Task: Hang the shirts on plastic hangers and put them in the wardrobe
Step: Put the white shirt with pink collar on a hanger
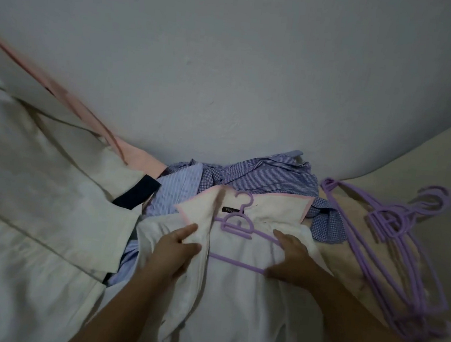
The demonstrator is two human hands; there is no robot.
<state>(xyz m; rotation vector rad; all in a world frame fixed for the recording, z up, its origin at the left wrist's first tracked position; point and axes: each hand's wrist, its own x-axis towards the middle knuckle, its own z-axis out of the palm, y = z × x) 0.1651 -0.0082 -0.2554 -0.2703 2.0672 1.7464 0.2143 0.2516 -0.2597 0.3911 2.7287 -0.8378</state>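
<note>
Far left: large cream cloth with a dark navy cuff (52, 181), draped and blurred, beside a pink strip. Next, left hand (175, 251), fingers curled on the left front edge of the white pink-trimmed shirt (234, 295), lifting it open. Centre: shirt on the bed, collar toward the wall, long axis running from collar down toward the viewer. Inside it, lilac plastic hanger (238, 227), hook pointing toward the wall, bar lying across the shirt, left shoulder apparently under the fabric. Right hand (293, 260) clamped on the hanger's right arm. Behind: crumpled blue checked and striped shirts (260, 174), unhung. Far right: pile of spare lilac hangers (404, 243). Judged early: first hanging underway, no wardrobe visible.
</note>
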